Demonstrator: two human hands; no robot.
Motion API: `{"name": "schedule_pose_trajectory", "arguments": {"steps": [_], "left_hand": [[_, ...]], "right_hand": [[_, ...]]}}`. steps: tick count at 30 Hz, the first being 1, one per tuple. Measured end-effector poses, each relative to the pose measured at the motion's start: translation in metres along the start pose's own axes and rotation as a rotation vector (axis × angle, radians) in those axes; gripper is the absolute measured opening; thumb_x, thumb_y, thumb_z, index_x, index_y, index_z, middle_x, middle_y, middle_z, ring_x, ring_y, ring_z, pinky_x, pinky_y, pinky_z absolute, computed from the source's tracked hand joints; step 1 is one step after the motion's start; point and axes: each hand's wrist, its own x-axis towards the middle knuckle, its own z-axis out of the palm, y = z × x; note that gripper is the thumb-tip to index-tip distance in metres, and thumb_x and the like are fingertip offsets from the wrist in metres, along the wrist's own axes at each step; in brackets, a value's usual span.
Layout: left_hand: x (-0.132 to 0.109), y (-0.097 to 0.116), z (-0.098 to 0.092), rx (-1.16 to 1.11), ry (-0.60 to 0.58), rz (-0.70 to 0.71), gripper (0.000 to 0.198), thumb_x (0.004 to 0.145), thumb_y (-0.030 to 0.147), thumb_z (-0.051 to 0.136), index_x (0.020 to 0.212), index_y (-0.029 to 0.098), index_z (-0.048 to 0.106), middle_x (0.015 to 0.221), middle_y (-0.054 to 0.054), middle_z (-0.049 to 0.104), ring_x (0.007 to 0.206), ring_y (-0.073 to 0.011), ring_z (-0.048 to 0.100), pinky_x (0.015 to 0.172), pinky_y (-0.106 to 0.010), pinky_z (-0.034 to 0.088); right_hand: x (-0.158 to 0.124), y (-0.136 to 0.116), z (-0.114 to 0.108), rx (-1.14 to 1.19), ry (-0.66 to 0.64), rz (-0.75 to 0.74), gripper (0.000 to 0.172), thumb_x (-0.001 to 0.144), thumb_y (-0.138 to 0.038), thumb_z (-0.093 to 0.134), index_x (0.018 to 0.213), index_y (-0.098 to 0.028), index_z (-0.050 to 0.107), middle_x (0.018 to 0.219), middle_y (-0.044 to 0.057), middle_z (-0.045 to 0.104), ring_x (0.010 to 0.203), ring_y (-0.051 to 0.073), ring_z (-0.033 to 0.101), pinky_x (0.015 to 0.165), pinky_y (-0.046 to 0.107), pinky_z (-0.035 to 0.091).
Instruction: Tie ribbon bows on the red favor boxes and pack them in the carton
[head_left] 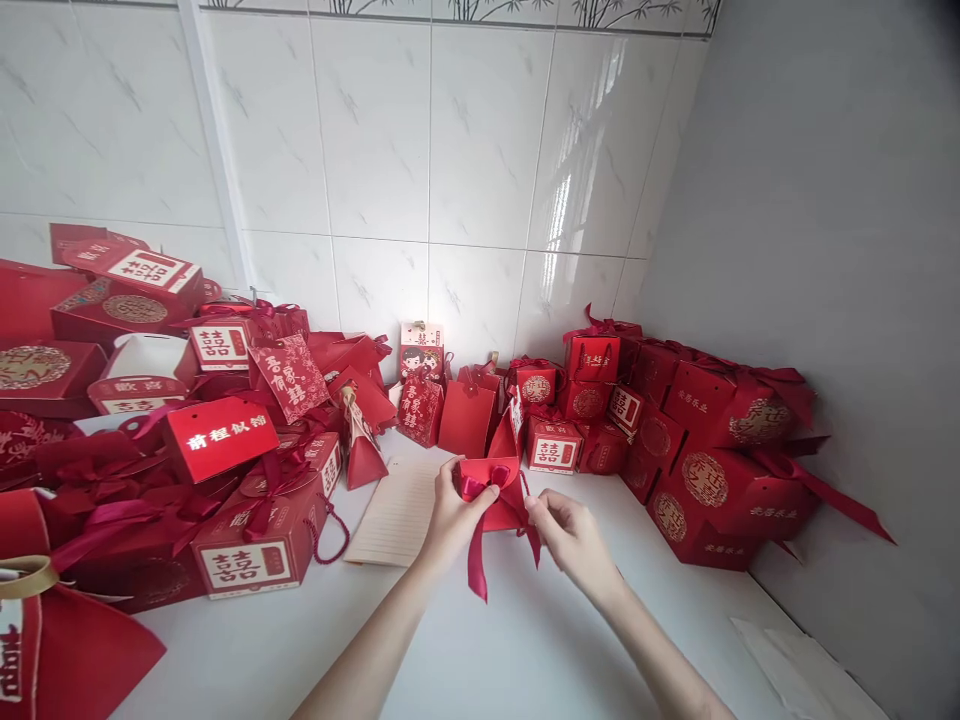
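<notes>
In the head view, my left hand (455, 515) grips a small red gift box (491, 468) by its left side, thumb across the front. A dark red satin ribbon (478, 570) is tied at the box's front, its tails hanging down. My right hand (564, 530) is closed in a pinch at the box's right side, on a thin dark red cord handle (525, 482). Its fingertips partly hide what they pinch. The box is held above the white table (480, 650).
A lined notebook (390, 510) lies left of the box. Red gift boxes (255, 520) with ribbons are piled along the left, and more boxes (720, 500) are stacked against the right wall. Small upright bags (466, 412) stand by the tiled wall. A clear plastic sheet (802, 665) lies front right.
</notes>
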Motion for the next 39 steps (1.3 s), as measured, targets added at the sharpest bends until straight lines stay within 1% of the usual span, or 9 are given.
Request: {"name": "schedule_pose_trajectory", "arguments": {"steps": [1,3,5,7,11,24,32,35,39], "left_hand": [[0.0,0.0,0.0,0.002,-0.007,-0.014,0.059,0.061,0.036,0.074,0.111,0.021,0.046,0.105,-0.007,0.056,0.099,-0.0206,0.056,0.087,-0.032,0.041],[0.0,0.002,0.0,0.008,-0.014,-0.036,0.06,0.061,0.036,0.074,0.112,0.021,0.045,0.106,-0.007,0.055,0.101,-0.0211,0.055,0.089,-0.033,0.04],[0.0,0.004,0.0,0.02,-0.022,-0.048,0.06,0.061,0.035,0.073,0.112,0.021,0.044,0.107,-0.007,0.055,0.102,-0.0215,0.055,0.09,-0.034,0.04],[-0.001,0.006,0.0,0.024,-0.033,-0.06,0.06,0.062,0.034,0.073,0.112,0.02,0.043,0.108,-0.007,0.055,0.103,-0.0217,0.054,0.09,-0.035,0.04],[-0.002,0.008,0.001,0.022,-0.039,-0.074,0.06,0.062,0.032,0.072,0.112,0.02,0.042,0.11,-0.008,0.054,0.104,-0.0217,0.054,0.091,-0.034,0.039],[-0.002,0.007,-0.001,-0.003,-0.066,-0.085,0.062,0.061,0.036,0.073,0.114,0.021,0.045,0.106,-0.007,0.056,0.1,-0.0211,0.056,0.09,-0.033,0.04],[-0.002,0.006,-0.001,-0.01,-0.045,-0.066,0.06,0.06,0.034,0.074,0.112,0.021,0.048,0.105,-0.007,0.057,0.1,-0.0219,0.058,0.088,-0.033,0.042],[-0.002,0.011,-0.001,0.019,-0.065,-0.102,0.061,0.062,0.033,0.073,0.114,0.02,0.045,0.108,-0.008,0.057,0.103,-0.023,0.056,0.091,-0.035,0.041],[-0.008,0.018,0.001,0.004,-0.215,-0.119,0.057,0.065,0.031,0.072,0.113,0.021,0.044,0.107,-0.008,0.059,0.101,-0.0227,0.058,0.091,-0.036,0.041]], "right_hand": [[0.003,0.003,-0.008,-0.071,-0.04,0.03,0.053,0.081,-0.066,0.042,0.06,-0.017,0.045,0.052,-0.003,0.044,0.043,0.007,0.041,0.037,0.018,0.034],[0.008,0.01,-0.019,-0.121,-0.261,0.136,0.054,0.078,-0.068,0.043,0.064,-0.016,0.049,0.061,-0.001,0.049,0.044,0.008,0.043,0.033,0.018,0.035],[0.01,0.017,-0.023,-0.048,-0.477,0.206,0.055,0.076,-0.069,0.044,0.069,-0.015,0.052,0.067,0.001,0.051,0.045,0.008,0.046,0.03,0.018,0.036],[0.011,0.021,-0.022,0.054,-0.56,0.209,0.054,0.073,-0.069,0.049,0.069,-0.015,0.052,0.065,0.0,0.049,0.046,0.008,0.046,0.03,0.017,0.038],[0.011,0.02,-0.019,0.116,-0.597,0.206,0.049,0.07,-0.063,0.056,0.065,-0.015,0.053,0.056,-0.003,0.045,0.044,0.007,0.044,0.03,0.016,0.037],[0.011,0.018,-0.036,0.08,-0.697,0.234,0.034,0.074,-0.046,0.057,0.066,-0.013,0.059,0.062,0.001,0.054,0.053,0.01,0.049,0.032,0.015,0.038],[0.01,0.016,-0.045,-0.002,-0.751,0.273,0.038,0.071,-0.051,0.059,0.066,-0.014,0.063,0.057,0.0,0.051,0.052,0.009,0.047,0.031,0.014,0.031],[0.012,0.015,-0.047,0.001,-0.667,0.197,0.046,0.069,-0.059,0.06,0.071,-0.013,0.063,0.061,0.0,0.049,0.055,0.011,0.047,0.036,0.018,0.037],[0.014,0.012,-0.036,-0.024,-0.079,-0.022,0.047,0.072,-0.065,0.054,0.074,-0.018,0.056,0.085,0.006,0.053,0.082,0.02,0.053,0.066,0.03,0.05]]}}
